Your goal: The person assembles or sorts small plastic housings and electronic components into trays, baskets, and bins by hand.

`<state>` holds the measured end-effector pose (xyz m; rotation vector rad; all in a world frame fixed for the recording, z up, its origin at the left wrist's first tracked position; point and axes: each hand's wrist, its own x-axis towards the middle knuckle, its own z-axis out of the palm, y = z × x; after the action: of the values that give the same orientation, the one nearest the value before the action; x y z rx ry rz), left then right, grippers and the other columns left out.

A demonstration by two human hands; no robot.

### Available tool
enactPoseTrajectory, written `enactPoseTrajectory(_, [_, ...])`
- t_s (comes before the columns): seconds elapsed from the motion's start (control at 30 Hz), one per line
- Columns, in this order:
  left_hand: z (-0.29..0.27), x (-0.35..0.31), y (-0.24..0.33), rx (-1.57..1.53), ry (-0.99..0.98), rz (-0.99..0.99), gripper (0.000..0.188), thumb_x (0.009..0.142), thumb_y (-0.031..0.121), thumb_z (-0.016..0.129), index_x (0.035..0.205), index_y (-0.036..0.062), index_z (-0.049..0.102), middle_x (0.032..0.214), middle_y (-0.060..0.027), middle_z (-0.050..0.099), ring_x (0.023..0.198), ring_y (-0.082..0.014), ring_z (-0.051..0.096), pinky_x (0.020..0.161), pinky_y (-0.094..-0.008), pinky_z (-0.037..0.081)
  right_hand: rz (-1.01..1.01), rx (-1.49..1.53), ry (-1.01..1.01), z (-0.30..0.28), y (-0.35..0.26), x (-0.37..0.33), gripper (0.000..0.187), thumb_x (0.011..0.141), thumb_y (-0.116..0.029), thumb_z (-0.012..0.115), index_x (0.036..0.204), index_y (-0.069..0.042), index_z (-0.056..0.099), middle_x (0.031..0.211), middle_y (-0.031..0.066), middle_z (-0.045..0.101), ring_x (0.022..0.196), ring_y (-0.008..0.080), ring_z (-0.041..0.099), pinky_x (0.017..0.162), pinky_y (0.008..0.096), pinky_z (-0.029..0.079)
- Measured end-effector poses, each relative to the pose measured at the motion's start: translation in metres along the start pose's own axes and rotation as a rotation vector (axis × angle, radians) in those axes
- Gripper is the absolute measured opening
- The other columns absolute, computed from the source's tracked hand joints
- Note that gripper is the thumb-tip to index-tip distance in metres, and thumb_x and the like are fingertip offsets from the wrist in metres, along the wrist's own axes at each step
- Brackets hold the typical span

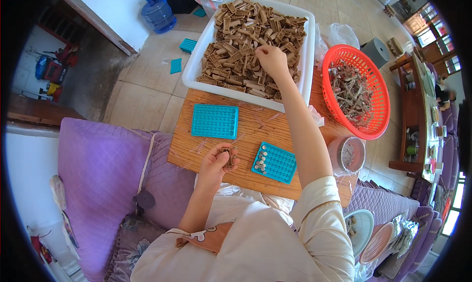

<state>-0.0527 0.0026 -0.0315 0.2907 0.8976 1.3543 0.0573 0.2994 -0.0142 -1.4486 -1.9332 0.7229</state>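
My left hand (215, 165) is closed around small brown trough-shaped pieces (227, 156), held above the near edge of the wooden table; how many is hidden by the fingers. My right hand (273, 60) reaches far forward into a large white tub (236, 98) heaped with similar brown pieces (226, 60). Its fingers are pinched together at the pile, and what they grip cannot be made out. Between my arms lies a turquoise tray with rows of hollows (282, 166), several small round silvery discs (263, 156) along its left side. A second turquoise tray (215, 121) lies farther left.
On the right, a red basket (382, 92) holds tangled brownish scraps, with a translucent tub (355, 156) nearer me. Purple padded seating (103, 169) stands left of the wooden table (246, 114). Two turquoise blocks (176, 65) and a blue water jug (158, 17) are on the floor.
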Motion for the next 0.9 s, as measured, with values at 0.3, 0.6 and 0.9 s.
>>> enactPoseTrajectory(0.3, [0.014,-0.001,0.002,-0.105,-0.042,-0.017,0.029,0.089,0.015,0.045,0.116,0.0040,0.043,0.106,-0.0116,0.055,0.093,-0.0208,0.058,0.077,-0.0315,0.050,0.272,0.527,0.204,-0.062,-0.009,-0.069,0.027,0.068,-0.012,0.065,0.090,0.001,0.058,0.081,0.0089,0.063,0.067,0.0138,0.059,0.064,0.0265,0.046])
enactPoseTrajectory(0.6, [0.042,0.000,-0.003,-0.098,-0.025,0.130,0.031,0.090,0.014,0.042,0.119,0.0025,0.041,0.106,-0.0133,0.054,0.099,-0.0230,0.055,0.085,-0.0335,0.046,0.291,0.201,0.173,-0.084,0.005,-0.171,0.018,0.072,-0.005,0.062,0.087,0.001,0.056,0.079,0.0113,0.061,0.072,0.0171,0.058,0.067,0.0280,0.045])
enactPoseTrajectory(0.9, [0.067,-0.013,-0.005,-0.016,-0.146,0.231,0.032,0.086,0.016,0.051,0.115,0.0036,0.043,0.104,-0.0114,0.054,0.100,-0.0232,0.054,0.084,-0.0318,0.046,0.147,0.041,0.295,-0.075,0.013,-0.205,0.021,0.073,-0.002,0.060,0.093,-0.002,0.057,0.082,0.0140,0.058,0.078,0.0270,0.057,0.065,0.0329,0.047])
